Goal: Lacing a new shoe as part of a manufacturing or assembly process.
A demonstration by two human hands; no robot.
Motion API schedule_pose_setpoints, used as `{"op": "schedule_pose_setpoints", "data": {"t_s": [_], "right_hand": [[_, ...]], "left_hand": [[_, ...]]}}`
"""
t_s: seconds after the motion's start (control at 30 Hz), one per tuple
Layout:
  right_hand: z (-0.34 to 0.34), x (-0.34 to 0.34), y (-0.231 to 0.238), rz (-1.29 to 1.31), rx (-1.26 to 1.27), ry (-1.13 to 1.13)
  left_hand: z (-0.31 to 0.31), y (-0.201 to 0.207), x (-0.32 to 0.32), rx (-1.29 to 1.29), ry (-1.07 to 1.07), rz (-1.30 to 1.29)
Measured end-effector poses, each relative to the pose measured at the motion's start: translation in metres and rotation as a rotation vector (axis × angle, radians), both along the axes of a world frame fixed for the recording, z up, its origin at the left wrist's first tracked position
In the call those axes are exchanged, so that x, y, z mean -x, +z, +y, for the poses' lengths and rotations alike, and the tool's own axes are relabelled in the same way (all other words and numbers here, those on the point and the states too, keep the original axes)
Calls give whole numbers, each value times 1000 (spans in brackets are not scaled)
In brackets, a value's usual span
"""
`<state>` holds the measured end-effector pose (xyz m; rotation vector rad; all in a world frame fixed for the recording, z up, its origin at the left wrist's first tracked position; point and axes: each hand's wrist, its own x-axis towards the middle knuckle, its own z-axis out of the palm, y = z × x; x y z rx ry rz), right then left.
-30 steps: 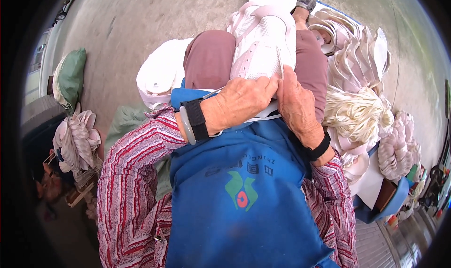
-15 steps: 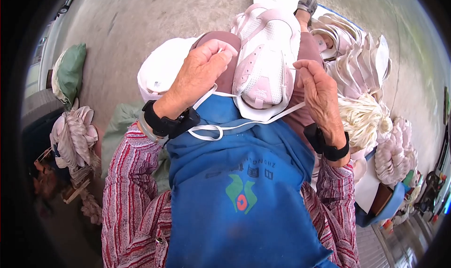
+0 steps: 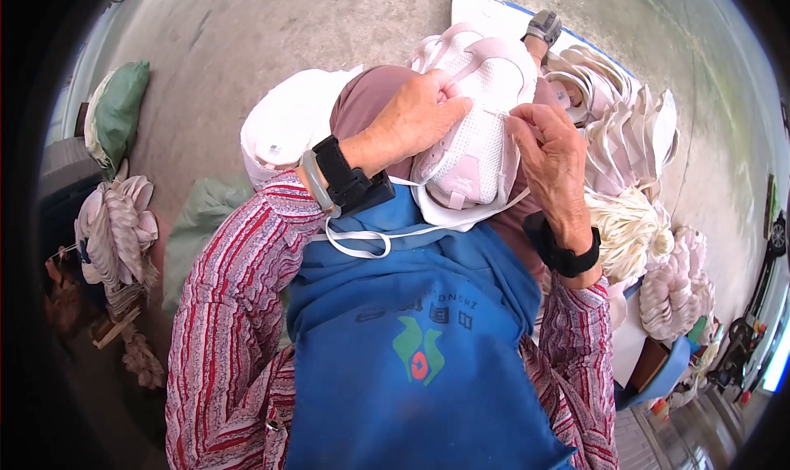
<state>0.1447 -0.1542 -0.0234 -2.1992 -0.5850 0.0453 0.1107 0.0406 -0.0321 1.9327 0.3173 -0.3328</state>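
Observation:
Across my lap lies a pink-and-white shoe upper, its mesh and eyelet holes showing and its rounded pink end toward me. My left hand is over its left side, thumb and forefinger pinched on one part of a white shoelace. From the right, my right hand grips a lace tip between thumb and finger, just above the mesh. The fingertips are close together but apart. The slack shoelace loops over the blue apron, passing below the upper. My left fingers hide part of the eyelet row.
Another white upper rests by my left knee. On the right are stacked uppers, a bundle of cream laces and a pale pink bundle. A green sack and more pale bundles stand at left.
My left hand has moved right, over the shoe upper and close to my right hand. The right hand has shifted slightly left and inward with the lace tip.

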Motion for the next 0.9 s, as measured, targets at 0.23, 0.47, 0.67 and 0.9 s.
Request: {"op": "schedule_pose_setpoints", "data": {"t_s": [0.23,0.47,0.67,0.9], "right_hand": [[1,-3,-2,1,43,14],[4,-8,-2,65,35,37],[5,-8,-3,151,14,-11],[5,-7,-6,76,16,-9]], "left_hand": [[-1,-12,-7,85,1,30],[1,-8,-7,41,-35,2],[1,-11,-9,36,-40,1],[-2,-5,-9,103,-55,-3]]}}
